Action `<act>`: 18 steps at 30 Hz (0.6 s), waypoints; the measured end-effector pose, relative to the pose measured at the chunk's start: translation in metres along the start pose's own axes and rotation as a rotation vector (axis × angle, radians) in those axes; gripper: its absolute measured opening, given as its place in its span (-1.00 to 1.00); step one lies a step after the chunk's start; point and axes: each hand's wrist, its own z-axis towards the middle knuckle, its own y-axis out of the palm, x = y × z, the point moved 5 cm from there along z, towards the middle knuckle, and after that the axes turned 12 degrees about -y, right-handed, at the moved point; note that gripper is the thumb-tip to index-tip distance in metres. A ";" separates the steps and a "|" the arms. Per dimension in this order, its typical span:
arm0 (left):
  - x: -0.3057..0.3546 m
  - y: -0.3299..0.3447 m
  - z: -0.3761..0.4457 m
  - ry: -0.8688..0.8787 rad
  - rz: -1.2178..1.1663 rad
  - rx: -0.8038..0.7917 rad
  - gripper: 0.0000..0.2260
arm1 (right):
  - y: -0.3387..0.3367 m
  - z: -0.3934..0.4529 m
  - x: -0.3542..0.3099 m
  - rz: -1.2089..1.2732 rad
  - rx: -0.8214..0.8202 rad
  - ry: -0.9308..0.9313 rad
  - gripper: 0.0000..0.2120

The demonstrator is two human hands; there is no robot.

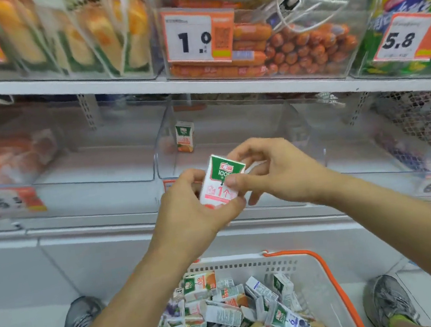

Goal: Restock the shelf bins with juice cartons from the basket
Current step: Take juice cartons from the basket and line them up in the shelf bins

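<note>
Risk noted: the carton [221,181] is held in the air between both hands, in front of the clear bin [233,144] on the lower shelf. A slip is judged possible while it is passed or turned, since only fingertips are on it; it would likely fall toward the basket [313,268] below. A hard push into the bin could topple the lone carton [185,136] standing at the far left of that bin.

Left hand [194,215]: fingers curled, lower left of carton gripped. Right hand [272,169]: thumb and fingers pinched on the carton's right edge, other fingers loosely bent. Basket is seen near, full of loose cartons.
</note>
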 end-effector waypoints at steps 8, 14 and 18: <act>-0.022 -0.152 0.025 0.284 0.327 0.332 -0.46 | 0.101 0.099 -0.048 0.041 0.072 -0.254 -0.70; -0.096 -0.247 0.073 0.189 0.433 0.669 -0.59 | 0.183 0.215 -0.031 -0.367 0.112 -0.396 -0.67; -0.119 -0.247 0.088 0.156 0.268 0.745 -0.76 | 0.221 0.306 0.012 -0.439 0.081 -0.222 -0.64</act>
